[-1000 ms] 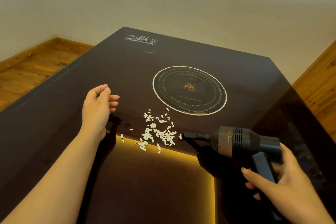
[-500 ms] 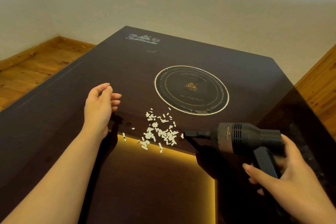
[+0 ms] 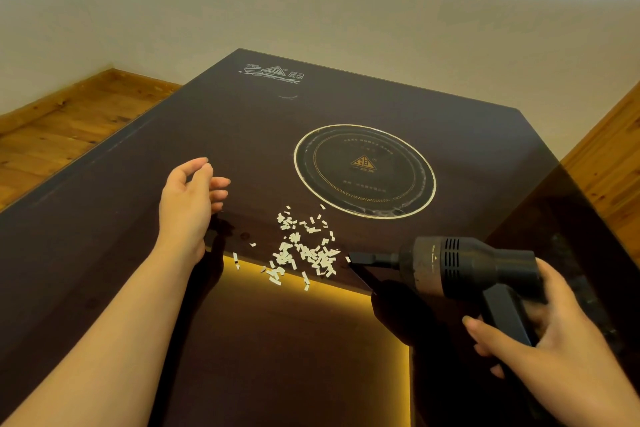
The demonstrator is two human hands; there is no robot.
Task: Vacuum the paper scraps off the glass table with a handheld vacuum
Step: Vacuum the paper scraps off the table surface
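Dozens of white paper scraps (image 3: 304, 250) lie mid-worktop (image 3: 104, 236), near the ring mark (image 3: 364, 171), bare glass all round. Right grip (image 3: 540, 340) wraps the vacuum (image 3: 460, 267) handle, nozzle just right of the scraps. Left grip (image 3: 188, 198) hovers left, fingers loosely spread. Far-corner logo (image 3: 272, 73) unreadable.

The glass table (image 3: 145, 191) is dark brown, printed with a pale ring (image 3: 364, 171) round a gold triangle emblem (image 3: 363, 162) and a white logo (image 3: 272, 74) at its far edge. White paper scraps (image 3: 300, 250) speckle it beside the matte black handheld vacuum (image 3: 460, 270). A yellow glowing strip (image 3: 391, 308) shows beneath, and the floor (image 3: 65, 125) is orange-brown knotted wood.
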